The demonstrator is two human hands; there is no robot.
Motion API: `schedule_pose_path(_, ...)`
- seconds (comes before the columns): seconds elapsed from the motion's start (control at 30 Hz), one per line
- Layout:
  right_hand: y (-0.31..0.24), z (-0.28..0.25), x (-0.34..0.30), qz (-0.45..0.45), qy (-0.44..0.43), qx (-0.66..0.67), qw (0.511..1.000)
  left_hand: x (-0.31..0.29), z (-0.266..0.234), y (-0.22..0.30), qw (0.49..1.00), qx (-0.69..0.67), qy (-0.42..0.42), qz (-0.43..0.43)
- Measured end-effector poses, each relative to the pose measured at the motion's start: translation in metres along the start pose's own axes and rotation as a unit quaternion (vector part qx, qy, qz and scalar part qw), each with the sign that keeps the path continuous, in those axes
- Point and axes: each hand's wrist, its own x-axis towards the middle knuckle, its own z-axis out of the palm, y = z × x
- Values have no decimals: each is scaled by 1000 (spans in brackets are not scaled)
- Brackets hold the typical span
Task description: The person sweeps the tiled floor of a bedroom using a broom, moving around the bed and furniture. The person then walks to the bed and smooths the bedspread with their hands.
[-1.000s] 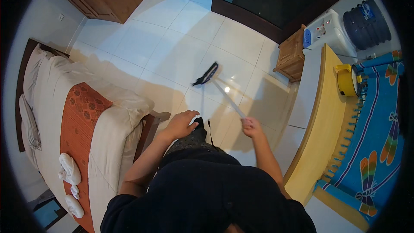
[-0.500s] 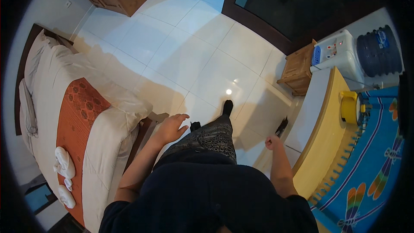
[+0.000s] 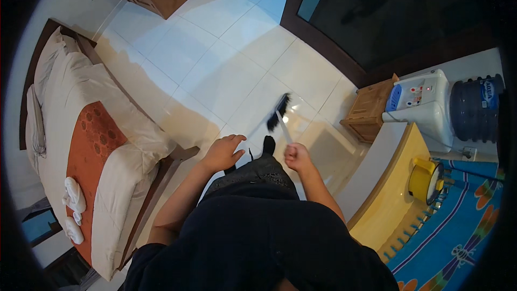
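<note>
My right hand (image 3: 298,157) is closed round the pale handle of a broom (image 3: 283,124). The broom's dark bristle head (image 3: 279,112) is over the tiled floor, just ahead of my foot (image 3: 269,144); whether the bristles touch the tiles I cannot tell. My left hand (image 3: 223,152) is held out in front of my body on the left, fingers apart and nothing in it. It is nearest to the corner of the bed.
On the left stands a bed (image 3: 129,194) with an orange runner (image 3: 81,178) and folded white towels (image 3: 74,195). To the right are a yellow-topped counter (image 3: 371,205), a yellow pot (image 3: 423,183), a water dispenser (image 3: 423,105) and a wooden cabinet (image 3: 369,110). A dark-framed glass door (image 3: 377,27) is ahead.
My right hand has swung inward from the right side, bringing the broom across in front of my feet. The left hand has moved slightly right. The view has shifted as I step.
</note>
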Motion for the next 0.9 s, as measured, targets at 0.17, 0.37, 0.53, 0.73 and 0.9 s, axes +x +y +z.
schedule_pose_path(0.17, -76, -80, -121, -47, 107, 171, 978, 49, 8, 13, 999, -6, 25, 19)
schedule_pose_path(0.37, -95, -74, -167, -104, 183, 157, 965, 73, 11, 21, 1000, -12, 17, -14)
schedule_pose_path(0.53, -162, -145, -81, -79, 290, 111, 947, 76, 10, 22, 998, -24, 47, -18)
schedule_pose_path(0.73, -165, -105, 46, 25, 146, 83, 986, 68, 3, 32, 997, -10, 49, -59)
schedule_pose_path(0.9, -93, 61, 42, 74, 157, 89, 981, 66, 5, 35, 995, -11, 59, -82)
